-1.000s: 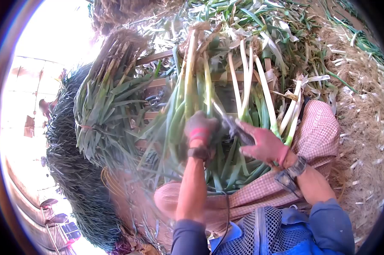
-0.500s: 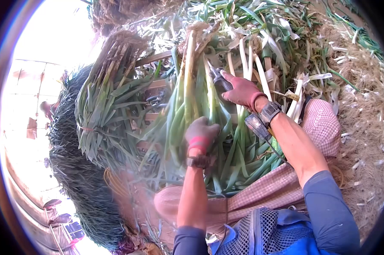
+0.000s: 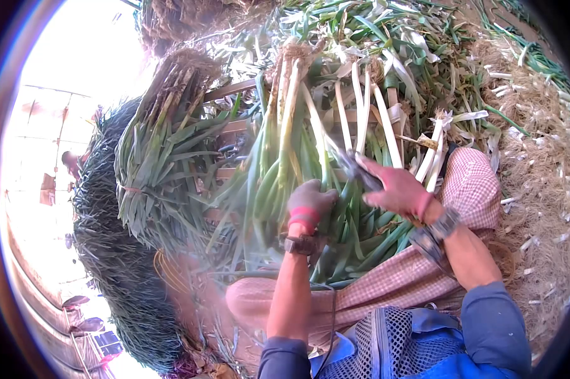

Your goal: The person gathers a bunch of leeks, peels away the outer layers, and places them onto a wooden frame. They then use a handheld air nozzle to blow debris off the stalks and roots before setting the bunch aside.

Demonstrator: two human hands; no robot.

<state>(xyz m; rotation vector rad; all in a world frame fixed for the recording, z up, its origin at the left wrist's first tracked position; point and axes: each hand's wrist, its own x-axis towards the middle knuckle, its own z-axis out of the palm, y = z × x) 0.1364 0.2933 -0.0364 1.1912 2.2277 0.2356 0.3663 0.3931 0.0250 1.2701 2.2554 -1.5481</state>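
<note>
My left hand (image 3: 311, 201), in a grey glove with a pink cuff, is closed around the leafy part of a green onion (image 3: 316, 129). The white stalk slants up and away from my fist, toward the roots at the top. My right hand (image 3: 398, 189), in a pinkish-red glove, grips a dark hand tool (image 3: 361, 172) with a slim grey tip. That tip points up and left, close to the stalk, just above my left hand. More pale green onions (image 3: 287, 107) with tan roots lie left of it, and several white stalks (image 3: 364, 114) lie to its right.
A tied bundle of green onions (image 3: 155, 151) lies at the left, on wooden slats (image 3: 231, 126). Behind it rises a long dark-green pile (image 3: 118, 252). Peeled leaves (image 3: 417, 44) heap up at the top. Cut roots (image 3: 537, 208) cover the ground at right. My checkered trouser leg (image 3: 392, 259) crosses below.
My right hand has drawn down and to the right with the tool, from the upper stalk toward my left hand. My left hand has shifted slightly right.
</note>
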